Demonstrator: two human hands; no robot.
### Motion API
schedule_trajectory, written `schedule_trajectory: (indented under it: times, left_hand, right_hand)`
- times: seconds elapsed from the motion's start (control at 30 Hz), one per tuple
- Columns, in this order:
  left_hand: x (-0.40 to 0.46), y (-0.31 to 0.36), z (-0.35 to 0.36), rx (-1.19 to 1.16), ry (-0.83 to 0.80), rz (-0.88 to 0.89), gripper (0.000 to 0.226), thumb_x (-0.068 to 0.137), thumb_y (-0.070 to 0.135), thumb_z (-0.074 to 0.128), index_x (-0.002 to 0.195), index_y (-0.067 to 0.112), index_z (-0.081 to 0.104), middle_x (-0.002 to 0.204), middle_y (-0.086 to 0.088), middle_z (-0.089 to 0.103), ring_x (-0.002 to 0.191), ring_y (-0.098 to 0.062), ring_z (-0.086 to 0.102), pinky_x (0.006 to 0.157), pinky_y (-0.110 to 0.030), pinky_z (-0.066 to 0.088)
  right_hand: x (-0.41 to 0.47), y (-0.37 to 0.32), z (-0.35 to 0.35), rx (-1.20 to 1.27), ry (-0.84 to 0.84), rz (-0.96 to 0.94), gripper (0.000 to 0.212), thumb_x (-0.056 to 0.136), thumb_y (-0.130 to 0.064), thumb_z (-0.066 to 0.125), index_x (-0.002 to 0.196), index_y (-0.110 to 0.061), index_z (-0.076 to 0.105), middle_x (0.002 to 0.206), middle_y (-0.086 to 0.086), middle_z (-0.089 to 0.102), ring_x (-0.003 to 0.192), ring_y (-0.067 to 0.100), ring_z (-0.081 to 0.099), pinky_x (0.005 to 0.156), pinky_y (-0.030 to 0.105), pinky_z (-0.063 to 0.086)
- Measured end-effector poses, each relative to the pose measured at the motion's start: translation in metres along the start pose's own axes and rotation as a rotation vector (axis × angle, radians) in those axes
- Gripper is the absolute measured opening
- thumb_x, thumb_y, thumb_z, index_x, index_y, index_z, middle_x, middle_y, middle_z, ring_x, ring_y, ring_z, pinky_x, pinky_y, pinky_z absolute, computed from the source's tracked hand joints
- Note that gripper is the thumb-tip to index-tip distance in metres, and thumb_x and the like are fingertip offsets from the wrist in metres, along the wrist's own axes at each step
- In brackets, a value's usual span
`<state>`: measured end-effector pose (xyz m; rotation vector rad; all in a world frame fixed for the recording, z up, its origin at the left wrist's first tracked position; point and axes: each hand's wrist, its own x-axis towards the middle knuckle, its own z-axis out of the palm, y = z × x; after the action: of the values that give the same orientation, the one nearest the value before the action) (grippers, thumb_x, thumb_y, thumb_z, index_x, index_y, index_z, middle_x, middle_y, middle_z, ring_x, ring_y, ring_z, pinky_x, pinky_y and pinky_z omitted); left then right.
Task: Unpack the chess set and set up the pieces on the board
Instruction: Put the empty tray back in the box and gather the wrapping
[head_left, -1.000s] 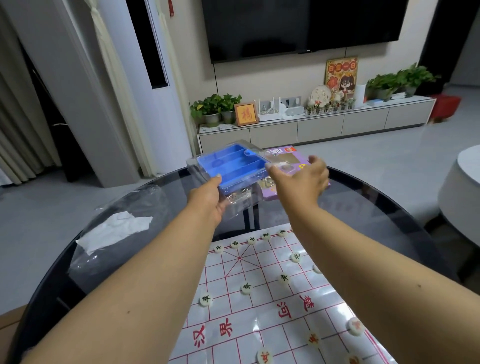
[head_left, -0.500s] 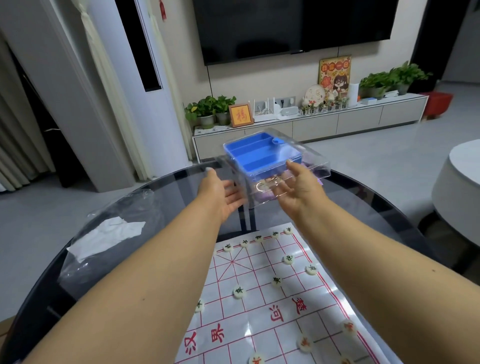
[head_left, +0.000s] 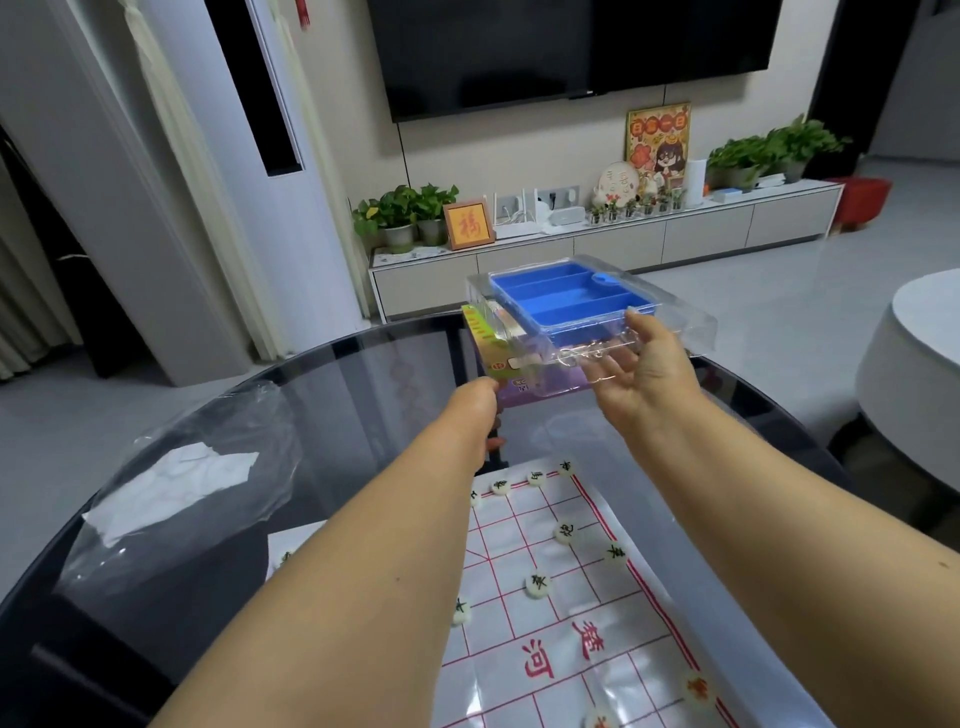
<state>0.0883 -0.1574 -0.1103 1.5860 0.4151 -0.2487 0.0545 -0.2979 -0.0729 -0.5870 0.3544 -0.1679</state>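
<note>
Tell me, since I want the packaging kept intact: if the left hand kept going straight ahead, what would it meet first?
Probably the colourful card box, just beyond the left hand; depth is uncertain.

An empty blue tray (head_left: 563, 304) in clear packaging is held above the red-lined board (head_left: 571, 623) bearing pale round pieces (head_left: 537, 584).
</note>
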Motion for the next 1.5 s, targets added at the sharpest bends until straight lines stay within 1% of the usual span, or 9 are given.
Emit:
schedule_trajectory:
  times: [0.23, 0.4, 0.57, 0.73, 0.93, 1.1, 1.23, 1.37, 1.5]
  left_hand:
    - [0.015, -0.004, 0.006, 0.129, -0.037, 0.187, 0.026, 0.092, 0.005, 0.053, 0.112, 0.003, 0.068, 0.086, -0.007, 0.058, 0.064, -0.016, 0.046, 0.056, -0.022, 0.041]
    - [0.009, -0.007, -0.018, 0.273, 0.079, 0.346, 0.034, 0.087, -0.006, 0.061, 0.116, 0.009, 0.066, 0.098, -0.004, 0.064, 0.080, -0.013, 0.059, 0.067, -0.019, 0.046]
    - [0.009, -0.012, -0.079, 0.552, 0.197, 0.520, 0.027, 0.084, 0.012, 0.072, 0.111, 0.014, 0.070, 0.092, 0.000, 0.068, 0.089, -0.021, 0.062, 0.083, -0.032, 0.050]
    - [0.001, -0.010, -0.123, 0.805, 0.231, 0.572, 0.023, 0.096, 0.027, 0.057, 0.076, 0.018, 0.066, 0.060, 0.006, 0.055, 0.061, -0.013, 0.047, 0.059, -0.025, 0.035]
    - [-0.005, 0.002, -0.149, 0.635, 0.359, 0.481, 0.041, 0.097, 0.037, 0.053, 0.061, 0.017, 0.055, 0.065, -0.013, 0.067, 0.058, -0.018, 0.050, 0.055, -0.029, 0.034]
    - [-0.002, 0.012, -0.162, 0.332, 0.259, 0.516, 0.029, 0.096, 0.014, 0.049, 0.121, 0.005, 0.060, 0.103, -0.012, 0.066, 0.097, -0.032, 0.065, 0.074, -0.037, 0.056]
    - [-0.010, 0.014, -0.159, 0.110, 0.124, 0.588, 0.014, 0.094, 0.017, 0.052, 0.086, 0.011, 0.062, 0.059, 0.010, 0.065, 0.052, -0.010, 0.061, 0.045, -0.023, 0.048]
    - [-0.003, 0.029, -0.161, 0.126, 0.233, 0.572, 0.019, 0.091, 0.016, 0.050, 0.074, 0.014, 0.043, 0.050, 0.012, 0.047, 0.052, -0.013, 0.043, 0.047, -0.018, 0.035]
    - [0.006, 0.036, -0.163, 0.198, 0.272, 0.638, 0.035, 0.088, 0.009, 0.046, 0.058, 0.026, 0.049, 0.064, 0.000, 0.043, 0.063, -0.017, 0.037, 0.057, -0.028, 0.030]
  right_hand:
    - [0.003, 0.003, -0.013, 0.020, 0.019, 0.022, 0.010, 0.090, -0.013, 0.057, 0.096, -0.005, 0.057, 0.098, 0.016, 0.069, 0.092, 0.030, 0.069, 0.078, 0.042, 0.058]
    - [0.005, 0.002, -0.015, -0.004, 0.020, 0.047, 0.009, 0.089, -0.016, 0.057, 0.089, -0.007, 0.057, 0.046, 0.003, 0.060, 0.046, 0.018, 0.066, 0.071, 0.039, 0.059]
    - [-0.002, 0.006, -0.010, -0.011, -0.056, 0.065, 0.027, 0.084, -0.019, 0.058, 0.108, -0.006, 0.062, 0.092, 0.012, 0.066, 0.082, 0.028, 0.068, 0.080, 0.046, 0.057]
    - [-0.014, 0.019, -0.003, -0.025, -0.170, 0.100, 0.023, 0.087, -0.022, 0.051, 0.098, -0.006, 0.064, 0.077, 0.010, 0.066, 0.070, 0.028, 0.068, 0.071, 0.041, 0.058]
    - [-0.026, 0.030, 0.005, -0.069, -0.203, 0.158, 0.026, 0.087, -0.028, 0.054, 0.087, -0.004, 0.064, 0.068, 0.010, 0.063, 0.059, 0.025, 0.065, 0.053, 0.030, 0.055]
    - [-0.021, 0.039, -0.005, -0.196, -0.176, 0.229, 0.039, 0.079, -0.037, 0.062, 0.059, -0.003, 0.063, 0.063, 0.011, 0.059, 0.062, 0.027, 0.060, 0.075, 0.039, 0.052]
    - [-0.017, 0.038, -0.014, -0.271, -0.214, 0.291, 0.037, 0.068, -0.040, 0.069, 0.065, -0.003, 0.067, 0.080, 0.011, 0.060, 0.076, 0.030, 0.059, 0.085, 0.038, 0.050]
    - [-0.015, 0.032, -0.021, -0.350, -0.289, 0.320, 0.047, 0.054, -0.040, 0.073, 0.089, -0.010, 0.062, 0.093, 0.010, 0.053, 0.079, 0.030, 0.055, 0.074, 0.034, 0.048]
    - [-0.009, 0.019, -0.026, -0.330, -0.422, 0.291, 0.031, 0.046, -0.033, 0.070, 0.063, -0.007, 0.069, 0.061, 0.006, 0.064, 0.052, 0.022, 0.062, 0.055, 0.026, 0.054]
